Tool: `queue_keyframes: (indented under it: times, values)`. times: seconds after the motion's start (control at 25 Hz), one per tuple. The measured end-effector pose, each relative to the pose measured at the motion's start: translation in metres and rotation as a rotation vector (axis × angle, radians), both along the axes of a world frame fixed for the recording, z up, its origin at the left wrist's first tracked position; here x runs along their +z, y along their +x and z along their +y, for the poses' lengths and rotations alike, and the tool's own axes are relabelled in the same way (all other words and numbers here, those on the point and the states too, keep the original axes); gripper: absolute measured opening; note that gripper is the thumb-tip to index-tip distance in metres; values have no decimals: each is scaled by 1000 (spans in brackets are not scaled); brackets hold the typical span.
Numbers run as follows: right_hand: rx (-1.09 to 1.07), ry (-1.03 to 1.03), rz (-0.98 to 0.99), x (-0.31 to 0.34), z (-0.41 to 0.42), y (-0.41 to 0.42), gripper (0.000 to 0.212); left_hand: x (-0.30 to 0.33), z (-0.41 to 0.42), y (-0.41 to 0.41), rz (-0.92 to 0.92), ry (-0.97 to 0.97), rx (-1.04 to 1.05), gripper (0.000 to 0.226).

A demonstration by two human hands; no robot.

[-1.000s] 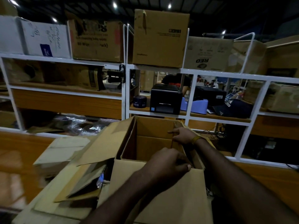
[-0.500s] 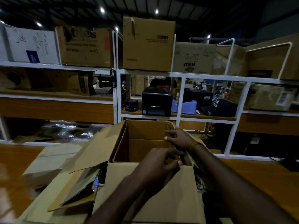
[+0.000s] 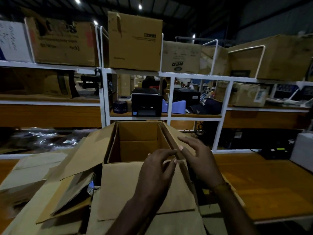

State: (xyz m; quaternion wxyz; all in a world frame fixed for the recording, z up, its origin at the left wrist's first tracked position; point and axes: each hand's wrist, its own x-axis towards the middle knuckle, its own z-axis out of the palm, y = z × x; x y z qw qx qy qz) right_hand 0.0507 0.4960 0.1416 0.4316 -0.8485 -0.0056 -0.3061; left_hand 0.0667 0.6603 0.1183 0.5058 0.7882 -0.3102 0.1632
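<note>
An open brown cardboard box (image 3: 135,146) stands in front of me on the wooden table (image 3: 264,184), empty inside, with its flaps spread outward. My left hand (image 3: 157,170) hovers over the near flap (image 3: 122,187) at the box's near right corner, fingers loosely bent and holding nothing. My right hand (image 3: 199,158) is just right of it over the right flap, fingers spread and straight, gripping nothing. A yellow band sits on my right wrist.
Flattened cardboard sheets (image 3: 42,184) lie piled left of the box. Behind stands a white shelf frame (image 3: 171,99) with a black label printer (image 3: 146,101), a tape roll (image 3: 120,107), a dark cap (image 3: 205,106) and large cartons (image 3: 134,41) on top. A white box (image 3: 303,150) sits far right.
My right hand let go of the box's right wall and lifted back with fingers spread. My left hand uncurled from the near right corner. The view shifted slightly left.
</note>
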Motion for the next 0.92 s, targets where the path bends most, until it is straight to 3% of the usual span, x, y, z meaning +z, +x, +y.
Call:
queue_keyframes:
  times: [0.24,0.44,0.92]
  values:
    - [-108,-191,120,-33,-13,-54,37,-16,-22,-26,-59,123,92,39]
    - [-112,-220,90,-40,-47,-98,34,-26,-58,-56,-37,87,104,39]
    - [-221,-238,270,-96,-236,-261,43,-92,-268,-185,39,240,18,46]
